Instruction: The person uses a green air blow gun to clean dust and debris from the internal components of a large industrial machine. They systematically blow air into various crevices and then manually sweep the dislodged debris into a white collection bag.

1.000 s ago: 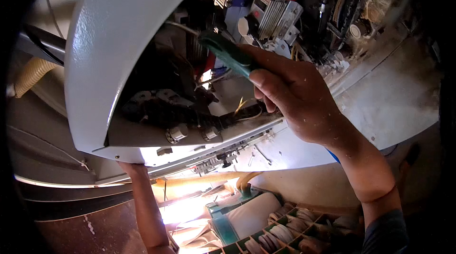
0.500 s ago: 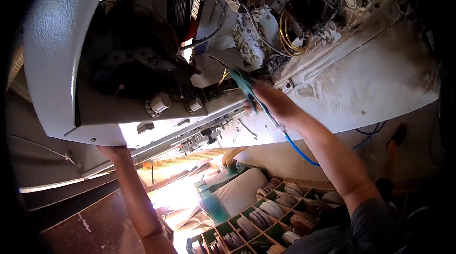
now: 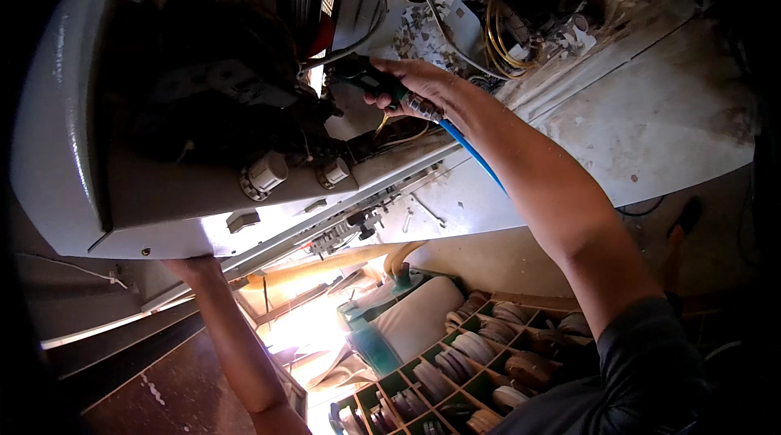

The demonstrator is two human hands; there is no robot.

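Note:
My right hand (image 3: 416,84) is shut on a green-handled air gun (image 3: 364,76), and a blue hose (image 3: 473,152) trails back along my forearm. The gun's nozzle points into the dark inside of a machine, among cables and parts. My left hand (image 3: 194,267) reaches up from below and presses against the lower edge of the raised grey machine cover (image 3: 65,118); its fingers are mostly hidden by that edge. Two white knobs (image 3: 264,175) stick out of the cover's underside.
The dusty white machine table (image 3: 651,110) stretches to the right. A coil of yellow cable (image 3: 496,36) lies by the motor parts. Below stand a wooden rack of rolled strips (image 3: 488,354), a teal container (image 3: 370,341) and a beige ribbed hose (image 3: 325,264).
My right arm has stretched out, carrying the air gun up and deeper into the machine. My view has swung left. The left hand stays under the cover.

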